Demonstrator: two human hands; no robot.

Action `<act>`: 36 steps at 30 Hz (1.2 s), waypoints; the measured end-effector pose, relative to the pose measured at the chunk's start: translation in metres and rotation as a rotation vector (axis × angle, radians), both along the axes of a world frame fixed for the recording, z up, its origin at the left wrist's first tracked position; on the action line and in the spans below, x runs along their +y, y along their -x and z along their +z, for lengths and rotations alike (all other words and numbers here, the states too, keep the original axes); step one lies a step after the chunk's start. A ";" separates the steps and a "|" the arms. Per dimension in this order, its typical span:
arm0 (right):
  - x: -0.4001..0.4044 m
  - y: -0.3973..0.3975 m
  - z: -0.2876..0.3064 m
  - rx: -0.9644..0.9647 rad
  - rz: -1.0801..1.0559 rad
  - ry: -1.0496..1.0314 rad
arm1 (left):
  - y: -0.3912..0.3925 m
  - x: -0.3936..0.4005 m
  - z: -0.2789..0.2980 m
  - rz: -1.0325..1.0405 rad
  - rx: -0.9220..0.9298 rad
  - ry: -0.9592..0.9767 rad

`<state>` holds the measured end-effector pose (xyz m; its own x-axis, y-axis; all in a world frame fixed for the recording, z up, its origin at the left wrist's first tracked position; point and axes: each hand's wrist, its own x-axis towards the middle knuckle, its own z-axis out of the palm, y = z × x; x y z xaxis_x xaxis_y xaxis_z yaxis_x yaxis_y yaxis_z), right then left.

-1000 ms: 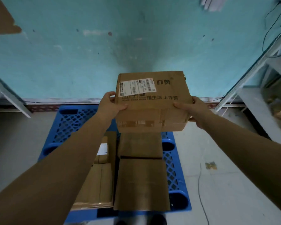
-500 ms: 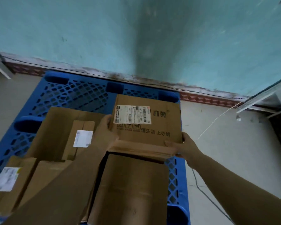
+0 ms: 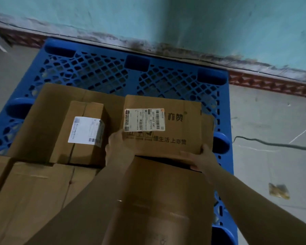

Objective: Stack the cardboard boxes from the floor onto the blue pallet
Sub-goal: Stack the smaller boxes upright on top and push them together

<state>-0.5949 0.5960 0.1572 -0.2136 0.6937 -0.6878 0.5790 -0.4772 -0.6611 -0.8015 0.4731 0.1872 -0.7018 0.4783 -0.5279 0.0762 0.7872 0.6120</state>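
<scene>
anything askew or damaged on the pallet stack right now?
Mostly tidy. The labelled box, gripped by the left hand and right hand, has a side flap sticking out past its right edge. Off the blue pallet, a crumpled scrap lies on the floor.

The brown cardboard box with printed black characters [image 3: 166, 128] is showing a white shipping label [image 3: 144, 119] w/ barcodes, reading "507-H407 041"; printed below is "懂生活 上亦赞". The smaller brown cardboard box [image 3: 86, 133] is carrying a white label [image 3: 85, 129], txt too blurred to read.
</scene>
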 end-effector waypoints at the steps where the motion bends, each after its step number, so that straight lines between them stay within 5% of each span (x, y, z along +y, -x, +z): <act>1: -0.002 0.002 0.003 -0.018 0.031 -0.034 | 0.002 0.000 0.003 0.004 0.023 0.027; 6: -0.022 0.029 0.036 -0.292 0.312 -0.422 | 0.005 -0.002 0.037 -0.134 0.055 -0.158; 9: -0.026 0.063 0.087 -0.261 0.377 -0.628 | 0.020 -0.019 0.082 -0.091 0.077 -0.250; 12: -0.026 0.103 0.158 -0.092 0.482 -0.560 | 0.054 -0.049 0.145 -0.080 0.145 -0.204; 19: -0.106 0.181 0.340 0.432 0.618 -0.205 | 0.084 -0.199 0.332 0.358 0.180 -0.267; 27: -0.275 0.179 0.514 0.650 0.995 -0.159 | -0.020 -0.387 0.494 0.785 0.298 -0.422; 36: -0.542 0.129 0.632 0.868 1.477 -0.137 | -0.182 -0.635 0.588 1.166 0.422 -0.399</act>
<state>-0.7237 0.0539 0.7887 -0.9253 -0.3791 0.0091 -0.0803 0.1725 -0.9817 -0.6192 -0.1614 0.7755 -0.8835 -0.4503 -0.1295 -0.2818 0.2900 0.9146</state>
